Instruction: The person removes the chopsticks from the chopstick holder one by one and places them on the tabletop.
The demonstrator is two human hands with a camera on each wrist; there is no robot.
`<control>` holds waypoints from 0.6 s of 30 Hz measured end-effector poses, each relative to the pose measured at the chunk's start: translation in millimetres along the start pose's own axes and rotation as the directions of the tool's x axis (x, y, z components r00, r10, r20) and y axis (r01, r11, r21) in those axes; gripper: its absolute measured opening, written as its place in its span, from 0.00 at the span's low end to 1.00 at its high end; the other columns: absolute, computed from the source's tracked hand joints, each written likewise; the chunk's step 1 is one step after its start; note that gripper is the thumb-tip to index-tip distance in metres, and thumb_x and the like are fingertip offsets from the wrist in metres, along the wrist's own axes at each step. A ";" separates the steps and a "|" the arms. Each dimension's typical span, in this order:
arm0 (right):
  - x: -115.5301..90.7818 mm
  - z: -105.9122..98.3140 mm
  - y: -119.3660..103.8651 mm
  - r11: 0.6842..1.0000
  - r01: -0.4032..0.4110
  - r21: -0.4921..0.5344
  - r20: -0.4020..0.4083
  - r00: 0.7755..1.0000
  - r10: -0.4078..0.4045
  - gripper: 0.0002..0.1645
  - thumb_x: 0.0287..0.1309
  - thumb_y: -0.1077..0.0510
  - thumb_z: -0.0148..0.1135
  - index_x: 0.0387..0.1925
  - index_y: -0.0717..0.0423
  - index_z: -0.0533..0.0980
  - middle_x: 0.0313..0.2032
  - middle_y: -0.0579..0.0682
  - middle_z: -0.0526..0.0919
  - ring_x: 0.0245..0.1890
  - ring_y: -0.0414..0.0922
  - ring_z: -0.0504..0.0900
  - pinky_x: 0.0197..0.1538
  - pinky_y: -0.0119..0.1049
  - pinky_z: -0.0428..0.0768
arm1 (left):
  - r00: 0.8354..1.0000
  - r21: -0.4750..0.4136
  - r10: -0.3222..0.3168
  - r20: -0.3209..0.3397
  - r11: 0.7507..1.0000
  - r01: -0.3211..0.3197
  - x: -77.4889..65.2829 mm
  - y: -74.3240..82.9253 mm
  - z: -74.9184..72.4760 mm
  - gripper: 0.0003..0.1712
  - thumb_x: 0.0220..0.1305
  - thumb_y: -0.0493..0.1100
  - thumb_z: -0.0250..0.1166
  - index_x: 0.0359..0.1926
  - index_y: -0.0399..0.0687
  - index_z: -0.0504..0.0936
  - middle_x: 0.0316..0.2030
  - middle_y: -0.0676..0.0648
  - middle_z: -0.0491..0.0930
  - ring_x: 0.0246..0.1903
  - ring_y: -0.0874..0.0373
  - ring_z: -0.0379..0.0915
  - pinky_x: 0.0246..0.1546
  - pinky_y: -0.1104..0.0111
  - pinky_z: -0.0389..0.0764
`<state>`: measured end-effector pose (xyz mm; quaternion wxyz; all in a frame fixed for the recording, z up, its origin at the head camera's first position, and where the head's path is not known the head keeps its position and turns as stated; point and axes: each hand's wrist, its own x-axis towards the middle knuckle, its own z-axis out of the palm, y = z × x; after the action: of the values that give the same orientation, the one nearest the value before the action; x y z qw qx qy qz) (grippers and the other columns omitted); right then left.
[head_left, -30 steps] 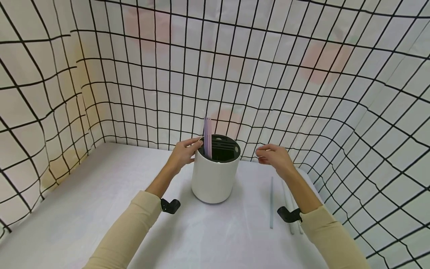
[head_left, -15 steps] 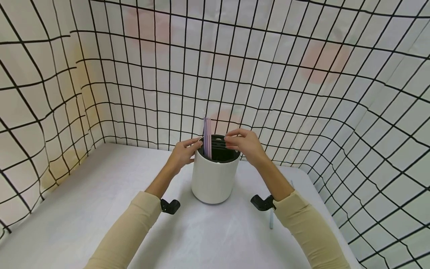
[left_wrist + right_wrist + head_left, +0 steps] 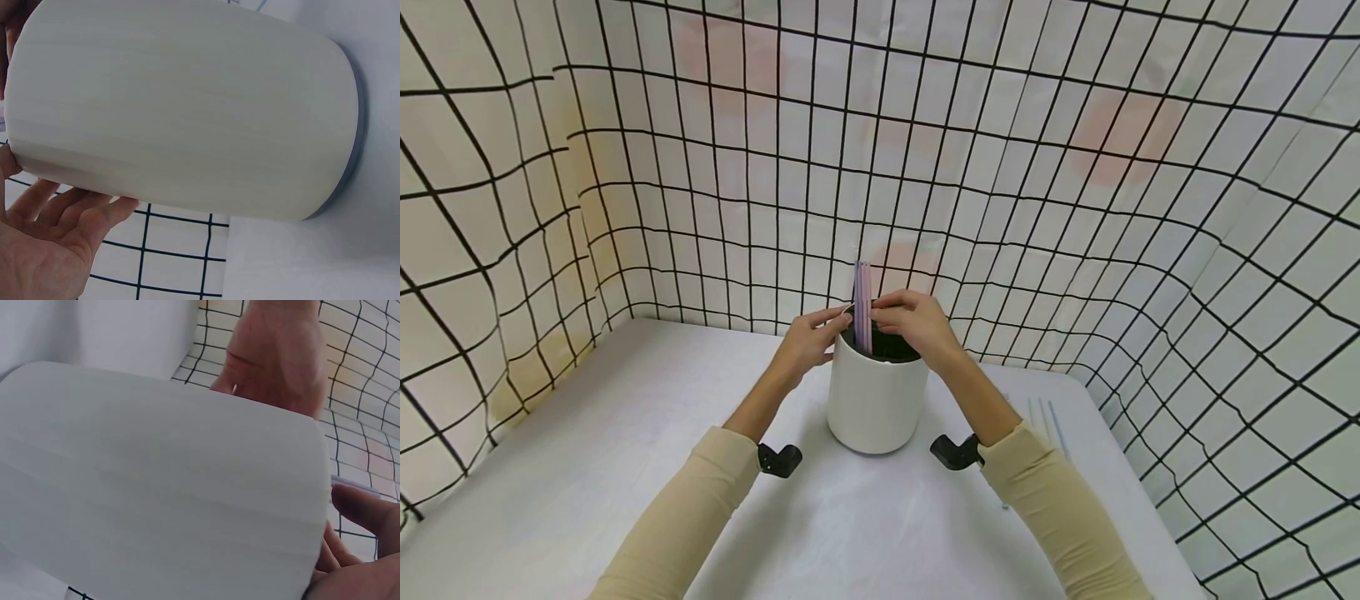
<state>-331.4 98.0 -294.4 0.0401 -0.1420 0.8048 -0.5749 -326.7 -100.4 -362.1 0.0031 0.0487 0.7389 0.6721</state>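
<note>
A white cylindrical holder (image 3: 874, 408) with a dark inside stands upright on the table. Lilac and pink straws (image 3: 862, 304) stick up from its left part. My left hand (image 3: 805, 343) holds the holder's left rim, thumb on top and fingers along the outer wall (image 3: 187, 112). Over the opening, my right hand (image 3: 917, 325) has thumb and fingertips together at the right side of the bunch, pinching at a pink straw. A lilac straw (image 3: 357, 484) shows past the right thumb in the right wrist view. The straws' lower ends are hidden inside the holder.
Several thin pale and bluish straws (image 3: 1057, 427) lie on the table (image 3: 760, 525) to the right, partly hidden by my right forearm. A black wire grid (image 3: 1000, 200) with white sheeting behind it surrounds the table's back and sides.
My right hand has moved left from beside the holder, across its opening, to the upright straws. My left hand has stayed on the rim, and the holder has not moved.
</note>
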 end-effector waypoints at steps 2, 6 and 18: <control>1.0 1.7 3.2 0.999 0.009 -0.041 -0.010 1.000 -0.009 0.16 0.65 0.55 0.67 0.51 0.59 0.82 0.54 0.55 0.84 0.52 0.52 0.85 0.62 0.46 0.83 | 1.000 -0.001 0.001 0.002 1.000 -0.001 -0.2 -0.1 0.6 0.28 0.76 0.55 0.59 0.71 0.52 0.74 0.69 0.42 0.72 0.71 0.44 0.67 0.65 0.51 0.77; 2.4 5.4 7.0 0.996 0.033 -0.086 -0.033 0.999 -0.036 0.15 0.64 0.55 0.67 0.50 0.58 0.83 0.50 0.55 0.86 0.49 0.51 0.85 0.60 0.48 0.83 | 1.000 0.011 0.001 0.002 1.000 -0.001 -1.2 0.7 0.0 0.28 0.76 0.55 0.58 0.71 0.52 0.73 0.70 0.42 0.72 0.71 0.44 0.67 0.65 0.51 0.77; -1.4 5.5 3.9 0.999 0.045 0.020 -0.089 0.995 -0.043 0.12 0.64 0.59 0.68 0.46 0.62 0.84 0.47 0.56 0.86 0.44 0.50 0.87 0.54 0.40 0.87 | 1.000 0.011 0.000 -0.001 1.000 0.000 0.2 -0.1 0.8 0.28 0.76 0.56 0.59 0.71 0.52 0.74 0.70 0.42 0.72 0.70 0.44 0.67 0.65 0.51 0.78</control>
<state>-329.6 94.6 -300.0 -0.0065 -0.1336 0.7961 -0.5903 -326.8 -99.6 -362.2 0.0025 0.0483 0.7426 0.6680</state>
